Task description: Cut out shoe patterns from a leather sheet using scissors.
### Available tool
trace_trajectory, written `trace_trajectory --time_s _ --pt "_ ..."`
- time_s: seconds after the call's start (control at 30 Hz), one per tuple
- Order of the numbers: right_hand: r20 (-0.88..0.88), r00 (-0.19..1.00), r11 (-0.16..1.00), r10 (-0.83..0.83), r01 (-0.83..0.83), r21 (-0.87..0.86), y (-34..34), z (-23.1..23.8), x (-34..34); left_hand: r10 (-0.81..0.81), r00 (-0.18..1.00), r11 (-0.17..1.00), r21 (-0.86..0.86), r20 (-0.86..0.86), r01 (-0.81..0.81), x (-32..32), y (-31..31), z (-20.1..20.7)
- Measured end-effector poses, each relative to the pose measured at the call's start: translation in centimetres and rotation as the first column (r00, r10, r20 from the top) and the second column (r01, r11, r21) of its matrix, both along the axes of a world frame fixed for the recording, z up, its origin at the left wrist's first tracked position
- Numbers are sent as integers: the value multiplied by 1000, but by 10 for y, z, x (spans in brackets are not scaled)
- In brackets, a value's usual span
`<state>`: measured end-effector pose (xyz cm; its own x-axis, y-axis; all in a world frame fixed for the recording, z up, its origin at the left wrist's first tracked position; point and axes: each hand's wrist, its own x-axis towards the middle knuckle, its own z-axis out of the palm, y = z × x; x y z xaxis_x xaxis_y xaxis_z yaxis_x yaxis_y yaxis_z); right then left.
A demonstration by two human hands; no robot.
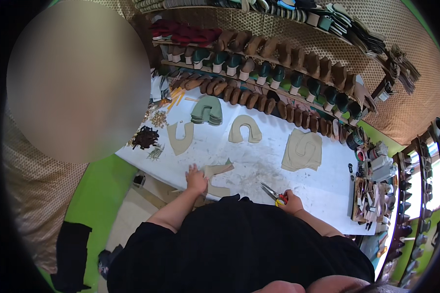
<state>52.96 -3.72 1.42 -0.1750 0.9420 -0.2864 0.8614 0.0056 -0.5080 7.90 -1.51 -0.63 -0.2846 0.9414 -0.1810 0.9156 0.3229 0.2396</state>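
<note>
My right hand point(292, 202) is closed round the red and yellow handles of a pair of scissors point(269, 191) at the near side of the table. The blades point away to the left, slightly parted, touching no material. My left hand point(196, 179) lies with its fingers spread at the left edge of a beige curved cut piece point(219, 191). A narrow strip point(221, 169) of the same colour, with a greenish tip, reaches out from that piece. Whether the two are joined, I cannot tell.
On the white table point(259, 161) lie a beige U-shaped piece point(181, 141), a stack of beige arches point(245, 129), a green stack point(207, 110) and beige sheets point(302, 150). Dark scraps point(145, 137) sit left. Shelves of shoe parts point(264, 73) line the back; a tool box point(368, 200) stands right.
</note>
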Motion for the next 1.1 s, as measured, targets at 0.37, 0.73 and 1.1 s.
trace_trajectory --time_s 0.37,0.73,1.1 --pt "51 994 995 -99 99 15 -7 0 -8 -220 934 928 355 283 111 -3 35 96" --pt "102 971 976 -217 214 43 -14 1 -20 -720 671 654 501 179 568 18 46 226" --pt "125 927 935 -354 353 32 -18 20 -42 -487 787 855 389 378 342 -31 126 118"
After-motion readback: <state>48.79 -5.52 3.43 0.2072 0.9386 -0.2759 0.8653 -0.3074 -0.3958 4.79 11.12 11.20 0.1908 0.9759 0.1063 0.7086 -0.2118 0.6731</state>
